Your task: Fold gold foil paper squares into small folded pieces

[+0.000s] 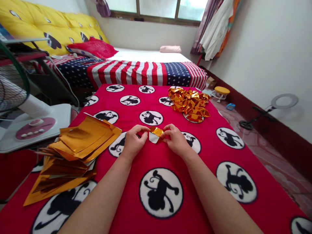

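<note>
Between my two hands, over the middle of the red cloth point(195, 182), is a small piece of gold foil paper point(156, 131), partly folded, with its white underside showing at the lower left. My left hand point(136, 138) pinches its left end between thumb and forefinger. At the right end, the fingers of my right hand point(174, 138) are closed on the same paper. To the left lies a loose stack of flat gold foil sheets point(83, 138). A heap of folded gold foil pieces point(191, 102) sits at the far right of the cloth.
A white fan base point(56, 120) stands close by on the left. Beyond the cloth is a bed with a stars-and-stripes cover point(136, 72) and a red pillow point(94, 48). On the floor at right are a yellow stool point(222, 90) and a ring light point(284, 101).
</note>
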Action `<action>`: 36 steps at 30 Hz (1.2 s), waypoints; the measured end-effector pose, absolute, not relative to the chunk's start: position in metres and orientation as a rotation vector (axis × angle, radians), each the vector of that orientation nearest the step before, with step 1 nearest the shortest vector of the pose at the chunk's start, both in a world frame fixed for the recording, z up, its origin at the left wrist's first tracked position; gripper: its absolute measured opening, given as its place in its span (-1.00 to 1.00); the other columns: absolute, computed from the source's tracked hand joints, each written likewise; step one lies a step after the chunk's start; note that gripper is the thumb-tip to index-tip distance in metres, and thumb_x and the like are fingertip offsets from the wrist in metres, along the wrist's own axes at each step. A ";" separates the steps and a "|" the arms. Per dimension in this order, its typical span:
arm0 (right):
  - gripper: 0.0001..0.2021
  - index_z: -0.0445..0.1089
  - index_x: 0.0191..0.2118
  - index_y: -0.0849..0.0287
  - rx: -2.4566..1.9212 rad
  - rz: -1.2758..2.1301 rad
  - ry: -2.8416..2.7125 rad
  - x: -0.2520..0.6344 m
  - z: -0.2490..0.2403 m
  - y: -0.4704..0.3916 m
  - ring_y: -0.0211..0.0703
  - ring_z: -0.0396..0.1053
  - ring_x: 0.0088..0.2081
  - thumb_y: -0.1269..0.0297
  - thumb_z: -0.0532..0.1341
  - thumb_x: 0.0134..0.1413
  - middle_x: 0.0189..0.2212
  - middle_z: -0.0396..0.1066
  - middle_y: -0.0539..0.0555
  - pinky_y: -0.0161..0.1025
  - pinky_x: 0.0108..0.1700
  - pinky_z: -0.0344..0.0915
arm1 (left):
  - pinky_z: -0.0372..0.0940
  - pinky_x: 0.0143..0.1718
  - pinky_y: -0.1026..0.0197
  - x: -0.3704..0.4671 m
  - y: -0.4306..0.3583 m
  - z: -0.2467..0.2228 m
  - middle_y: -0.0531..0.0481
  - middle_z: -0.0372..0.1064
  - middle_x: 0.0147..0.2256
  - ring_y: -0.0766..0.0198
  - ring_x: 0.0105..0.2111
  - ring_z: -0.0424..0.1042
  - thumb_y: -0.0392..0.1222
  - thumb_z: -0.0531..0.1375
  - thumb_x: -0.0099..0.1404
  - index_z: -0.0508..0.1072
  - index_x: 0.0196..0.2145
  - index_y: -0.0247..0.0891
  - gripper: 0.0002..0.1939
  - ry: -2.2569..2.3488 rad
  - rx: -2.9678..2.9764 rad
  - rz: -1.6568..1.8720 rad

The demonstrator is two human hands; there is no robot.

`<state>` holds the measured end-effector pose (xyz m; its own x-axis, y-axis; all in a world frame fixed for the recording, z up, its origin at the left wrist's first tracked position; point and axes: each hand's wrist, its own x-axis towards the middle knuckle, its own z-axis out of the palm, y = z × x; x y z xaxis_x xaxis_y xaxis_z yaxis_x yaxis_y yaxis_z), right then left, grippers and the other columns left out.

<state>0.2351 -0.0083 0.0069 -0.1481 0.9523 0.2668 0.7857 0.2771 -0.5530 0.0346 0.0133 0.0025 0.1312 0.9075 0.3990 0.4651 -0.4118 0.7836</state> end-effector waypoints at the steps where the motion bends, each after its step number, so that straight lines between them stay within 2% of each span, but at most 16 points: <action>1: -0.81 0.57 -0.39 0.07 -1.557 0.385 -1.987 0.235 0.007 -0.008 -0.09 0.36 -0.11 0.54 0.34 -0.09 -0.16 0.38 0.07 -0.16 -0.05 0.33 | 0.32 -0.31 0.30 0.034 0.015 0.002 0.00 0.50 -0.27 0.30 -0.32 0.45 -0.28 0.14 0.22 0.52 -0.25 -0.25 -0.82 1.311 1.909 1.216; 3: -0.81 0.57 -0.38 0.07 -1.563 0.391 -1.987 0.235 0.008 -0.008 -0.10 0.36 -0.12 0.53 0.34 -0.08 -0.17 0.39 0.07 -0.17 -0.06 0.33 | 0.34 -0.29 0.29 0.033 0.019 0.000 -0.04 0.49 -0.15 0.28 -0.27 0.46 -0.28 0.13 0.23 0.50 -0.12 -0.25 -0.73 1.277 1.897 1.210; 5: -0.82 0.57 -0.37 0.07 -1.569 0.401 -1.987 0.235 0.008 -0.008 -0.11 0.36 -0.11 0.52 0.33 -0.06 -0.16 0.38 0.07 -0.18 -0.05 0.33 | 0.35 -0.17 0.24 0.033 0.022 -0.002 -0.07 0.47 -0.05 0.24 -0.15 0.46 -0.31 0.14 0.23 0.48 -0.03 -0.24 -0.65 1.229 1.947 1.183; 9: -0.84 0.57 -0.36 0.08 -1.584 0.410 -1.988 0.234 0.007 -0.009 -0.12 0.36 -0.11 0.51 0.32 -0.04 -0.14 0.38 0.08 -0.20 -0.04 0.31 | 0.32 0.00 0.11 0.032 0.026 -0.004 -0.05 0.52 -0.12 0.16 -0.08 0.44 -0.33 0.19 0.21 0.56 -0.11 -0.20 -0.70 1.156 2.059 1.062; 13: -0.81 0.56 -0.37 0.12 -1.583 0.394 -1.960 0.233 0.007 -0.011 -0.11 0.36 -0.09 0.54 0.26 -0.02 -0.13 0.38 0.09 -0.19 -0.01 0.30 | 0.35 -0.07 0.15 0.031 0.026 -0.003 -0.04 0.54 -0.21 0.19 -0.16 0.48 -0.31 0.21 0.21 0.60 -0.22 -0.22 -0.79 1.141 2.025 1.052; 17: -0.90 0.54 -0.40 0.13 -1.558 0.372 -1.911 0.231 0.006 -0.012 -0.11 0.37 -0.12 0.45 0.28 0.00 -0.15 0.38 0.09 -0.17 -0.04 0.31 | 0.36 -0.19 0.22 0.032 0.024 -0.002 -0.02 0.52 -0.28 0.24 -0.27 0.49 -0.34 0.25 0.16 0.61 -0.31 -0.22 -0.84 1.122 2.009 1.033; 20: -0.89 0.51 -0.42 0.13 -1.546 0.344 -1.848 0.230 0.003 -0.013 -0.14 0.37 -0.17 0.50 0.29 -0.04 -0.21 0.39 0.07 -0.18 -0.07 0.30 | 0.36 -0.22 0.23 0.034 0.023 -0.002 -0.02 0.51 -0.31 0.25 -0.30 0.47 -0.35 0.27 0.14 0.62 -0.34 -0.23 -0.86 1.124 2.034 1.028; 27: -0.85 0.46 -0.42 0.17 -1.433 0.306 -1.819 0.227 -0.003 -0.016 -0.15 0.35 -0.24 0.58 0.24 -0.01 -0.31 0.37 0.06 -0.22 -0.16 0.30 | 0.34 -0.13 0.16 0.035 0.022 -0.001 -0.05 0.50 -0.29 0.21 -0.23 0.44 -0.38 0.21 0.19 0.61 -0.37 -0.22 -0.83 1.091 2.216 1.011; 32: -0.81 0.48 -0.41 0.17 -1.397 0.294 -1.881 0.228 -0.004 -0.019 -0.12 0.34 -0.23 0.59 0.21 0.03 -0.33 0.38 0.08 -0.18 -0.14 0.28 | 0.35 -0.11 0.17 0.027 0.023 0.003 -0.04 0.51 -0.24 0.24 -0.20 0.44 -0.40 0.18 0.21 0.62 -0.30 -0.19 -0.77 0.995 2.253 0.914; 36: -0.78 0.51 -0.39 0.16 -1.387 0.334 -1.855 0.230 -0.005 -0.020 -0.12 0.35 -0.23 0.61 0.20 0.03 -0.32 0.40 0.09 -0.17 -0.15 0.29 | 0.35 -0.11 0.17 0.026 0.021 0.004 -0.03 0.51 -0.24 0.24 -0.19 0.44 -0.37 0.20 0.21 0.62 -0.30 -0.17 -0.79 0.998 2.238 0.902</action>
<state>0.2296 -0.0202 -0.0054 -0.1003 0.8991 0.4260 0.6944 0.3699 -0.6173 0.0255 0.0210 0.0039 0.5054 0.7850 0.3583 0.4357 -0.5906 0.6793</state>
